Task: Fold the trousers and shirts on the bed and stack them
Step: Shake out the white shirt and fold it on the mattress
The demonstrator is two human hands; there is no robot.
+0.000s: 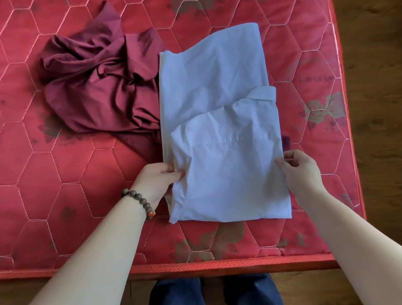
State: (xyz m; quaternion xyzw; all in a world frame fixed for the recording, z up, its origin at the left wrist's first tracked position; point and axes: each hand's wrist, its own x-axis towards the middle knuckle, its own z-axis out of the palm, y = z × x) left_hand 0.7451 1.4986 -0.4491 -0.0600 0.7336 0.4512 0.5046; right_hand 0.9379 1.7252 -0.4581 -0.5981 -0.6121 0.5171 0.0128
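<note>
Hands hold a folded light blue shirt that lies flat on the red quilted mattress, near its front edge. The left hand pinches the shirt's left edge, and the right hand pinches its right edge with curled fingers. A crumpled dark red garment sits just beside the shirt on the left, touching it.

The bed is red, quilted in pale hexagon stitching with faded brownish flower prints. On it, a pale blue shirt; left of the shirt, a crumpled maroon garment.
</note>
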